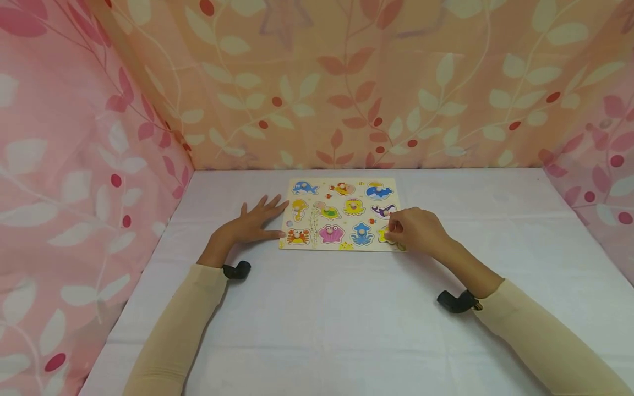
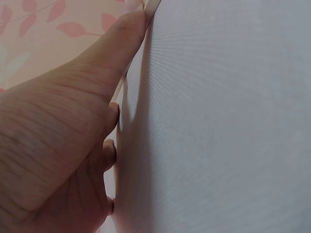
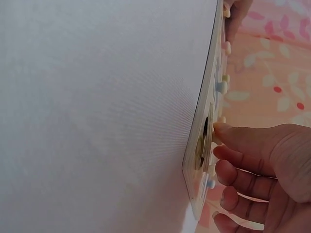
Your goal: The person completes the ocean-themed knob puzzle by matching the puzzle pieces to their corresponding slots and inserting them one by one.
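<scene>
A wooden knob puzzle board (image 1: 297,247) with sea-animal pieces lies flat on the white cloth. At its near right corner my right hand (image 1: 421,231) pinches the small knob of a yellow puzzle piece (image 1: 383,235), thumb and index finger together. The right wrist view shows that piece (image 3: 209,141) tilted up a little from its recess, a dark gap under its edge. My left hand (image 1: 252,223) lies spread at the board's left edge, thumb tip on the near left corner by the crab piece (image 1: 298,237). The pink shell piece (image 1: 331,234) and blue squid piece (image 1: 362,235) sit in the near row.
A white cloth (image 1: 337,319) covers the table around the board. Floral curtains stand behind (image 1: 317,110) and at the left (image 1: 74,181) and right. Black wrist-worn devices (image 1: 455,301) show at both sleeve cuffs.
</scene>
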Demonstrator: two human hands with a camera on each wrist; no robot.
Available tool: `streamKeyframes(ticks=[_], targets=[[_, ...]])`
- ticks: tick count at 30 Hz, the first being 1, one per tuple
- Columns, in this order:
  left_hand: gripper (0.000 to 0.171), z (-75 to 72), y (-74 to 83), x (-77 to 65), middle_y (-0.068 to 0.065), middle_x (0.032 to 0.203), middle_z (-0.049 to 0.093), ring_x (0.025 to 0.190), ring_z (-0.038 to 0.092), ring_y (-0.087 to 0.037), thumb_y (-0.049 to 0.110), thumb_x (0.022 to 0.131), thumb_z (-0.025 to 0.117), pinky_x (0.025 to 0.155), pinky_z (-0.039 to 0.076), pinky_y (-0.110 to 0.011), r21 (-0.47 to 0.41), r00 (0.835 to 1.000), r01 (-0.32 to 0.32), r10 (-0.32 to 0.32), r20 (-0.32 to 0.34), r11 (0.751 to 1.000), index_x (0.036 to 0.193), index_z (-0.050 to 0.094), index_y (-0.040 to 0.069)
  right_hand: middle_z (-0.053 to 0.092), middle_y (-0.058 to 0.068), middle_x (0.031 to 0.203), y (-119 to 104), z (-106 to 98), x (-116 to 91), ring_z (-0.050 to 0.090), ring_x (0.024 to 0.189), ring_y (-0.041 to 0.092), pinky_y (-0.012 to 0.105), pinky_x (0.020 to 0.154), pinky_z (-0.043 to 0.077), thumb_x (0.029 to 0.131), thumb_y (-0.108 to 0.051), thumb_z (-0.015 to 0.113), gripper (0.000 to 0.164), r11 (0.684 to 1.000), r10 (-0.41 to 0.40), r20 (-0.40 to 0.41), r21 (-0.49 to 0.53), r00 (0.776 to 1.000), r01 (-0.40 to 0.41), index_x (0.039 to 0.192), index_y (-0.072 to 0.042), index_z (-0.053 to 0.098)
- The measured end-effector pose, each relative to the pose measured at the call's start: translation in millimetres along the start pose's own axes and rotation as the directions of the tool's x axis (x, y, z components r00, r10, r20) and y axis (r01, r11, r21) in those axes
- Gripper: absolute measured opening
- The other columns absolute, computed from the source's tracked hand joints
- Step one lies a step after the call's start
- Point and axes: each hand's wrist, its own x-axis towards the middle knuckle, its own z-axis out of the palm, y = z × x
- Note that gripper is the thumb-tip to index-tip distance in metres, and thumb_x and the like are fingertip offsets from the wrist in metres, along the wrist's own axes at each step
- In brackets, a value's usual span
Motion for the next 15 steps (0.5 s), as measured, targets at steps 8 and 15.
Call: streamKeyframes(ticks=[8,15], targets=[[0.094,-0.3,1.6,-0.1,0.002,0.171,-0.002,0.155,-0.013,-0.033,0.067,0.090,0.063,0.112,-0.016,-0.072,-0.006,1.000,0.007,-0.007,-0.001,1.000,0.163,0.012,0.037,0.061,-0.003,0.069,0.3,2.1,1.6,0.053,0.072,0.019,0.033,0.064,0.041,0.086,-0.026,0.084,0.018,1.000,-0.007,-0.017,0.021,1.000,0.007,0.093,-0.010,0.077],[0.094,0.4,1.3,0.0,0.003,0.171,-0.002,0.155,-0.013,-0.033,0.067,0.090,0.063,0.112,-0.014,-0.073,0.010,1.000,0.011,-0.011,-0.005,1.000,0.163,0.012,0.038,0.064,-0.004,0.070,2.6,3.5,4.0,0.054,0.071,0.018,0.033,0.065,0.043,0.085,-0.023,0.084,0.016,0.999,-0.018,-0.024,0.048,1.000,0.019,0.090,-0.010,0.078]])
